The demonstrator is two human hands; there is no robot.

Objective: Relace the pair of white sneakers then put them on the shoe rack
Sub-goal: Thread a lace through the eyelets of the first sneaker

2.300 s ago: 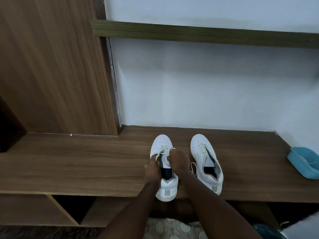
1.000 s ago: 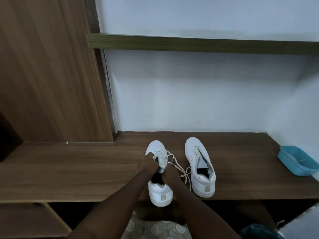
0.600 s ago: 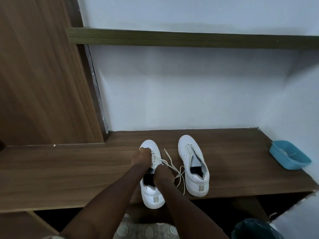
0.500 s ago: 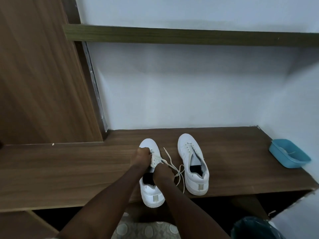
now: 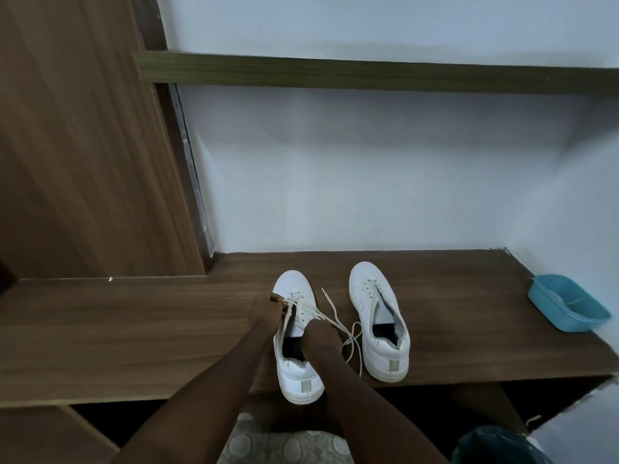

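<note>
Open bench top (image 5: 134, 329) left of the sneakers (image 5: 366, 289); blue basin (image 5: 549, 304) near right wall (image 5: 576, 212).

Light is dim, cool and even. Under the upper shelf (image 5: 368, 73) a broad soft shadow spreads down the white wall (image 5: 335, 182). Left of the shelf the wood panel (image 5: 83, 145) is smeared and its edge leans; well below it the white sneakers (image 5: 368, 293) look sharp.
</note>
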